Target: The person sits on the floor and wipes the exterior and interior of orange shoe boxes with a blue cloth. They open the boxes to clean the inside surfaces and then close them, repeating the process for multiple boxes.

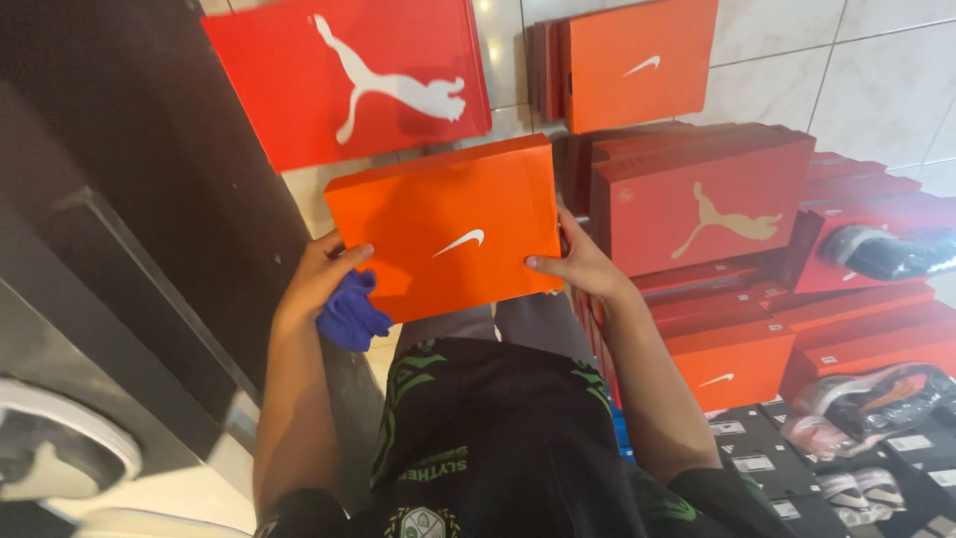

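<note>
In the head view, both hands hold an orange shoebox (445,227) level in front of the person's body, lid up, above the dark shorts and the tiled floor (876,70). The left hand (321,277) clasps the box's left edge, thumb laid over the lid, the other fingers tucked under; the same hand also pinches a blue cloth (352,314) that bunches just below the box's lower left corner, touching it. The right hand (578,261) grips the right edge, thumb on top near the lower corner, fingers wrapped around the side.

Beyond the held box, a large red shoebox (349,75) lies flat on the floor, and a second orange box (637,65) stands just beside it to the right. To the right of the hands rises a stack of red shoeboxes (712,199), with more orange and red boxes (732,364) piled below it. At the lower right lie black boxes (757,463) with white labels and shoes wrapped in clear plastic (876,394). A dark cabinet (129,219) fills the left side
</note>
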